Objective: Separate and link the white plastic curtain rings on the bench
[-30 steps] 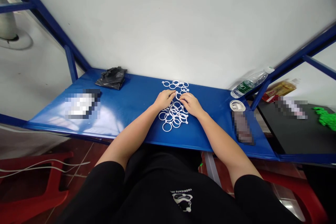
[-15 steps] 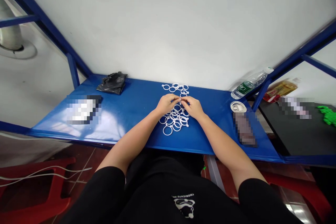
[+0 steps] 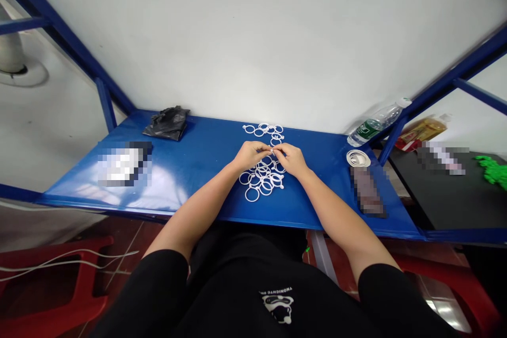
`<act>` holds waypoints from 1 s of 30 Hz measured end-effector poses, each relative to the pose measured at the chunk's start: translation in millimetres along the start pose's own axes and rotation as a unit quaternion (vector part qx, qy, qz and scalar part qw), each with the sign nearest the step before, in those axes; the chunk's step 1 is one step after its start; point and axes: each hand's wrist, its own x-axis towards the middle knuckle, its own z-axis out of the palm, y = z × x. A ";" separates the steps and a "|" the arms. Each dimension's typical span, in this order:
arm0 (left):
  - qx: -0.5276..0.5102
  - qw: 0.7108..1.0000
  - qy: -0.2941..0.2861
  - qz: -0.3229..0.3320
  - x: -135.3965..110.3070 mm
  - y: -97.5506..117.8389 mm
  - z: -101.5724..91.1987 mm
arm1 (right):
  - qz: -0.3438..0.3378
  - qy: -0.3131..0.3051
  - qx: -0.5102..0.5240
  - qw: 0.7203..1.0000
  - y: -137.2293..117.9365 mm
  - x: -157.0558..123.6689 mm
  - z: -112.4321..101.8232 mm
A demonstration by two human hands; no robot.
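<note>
Green bottle label (image 3: 367,131) right of white rings (image 3: 261,182): unreadable.

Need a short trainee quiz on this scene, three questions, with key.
1. True or false: the crumpled black plastic bag lies to the left of the white plastic rings on the blue table.
2. Fill the gap: the label on the water bottle is ____.
3. Which is nearest the right hand? A) the crumpled black plastic bag B) the water bottle C) the white plastic rings

Key: 1. True 2. green 3. C
</note>
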 end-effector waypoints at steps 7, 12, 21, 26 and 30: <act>0.022 0.999 -0.019 0.019 1.3 1.7 -1.0 | -0.005 -0.006 -0.006 1.000 2.0 -1.1 0.6; 0.079 0.996 -0.008 0.051 2.3 5.0 -4.7 | 0.008 0.000 0.001 1.000 3.9 3.5 1.6; 0.136 0.986 0.080 0.055 2.0 -6.1 -19.7 | 0.143 -0.034 -0.135 0.980 44.9 9.2 -6.0; 0.164 0.983 -0.042 0.075 -0.4 -6.7 -16.7 | 0.154 -0.118 -0.184 0.964 48.7 8.6 1.5; 0.172 0.976 -0.104 0.078 -1.6 -1.9 -13.2 | 0.153 -0.126 -0.167 0.966 46.7 8.2 2.4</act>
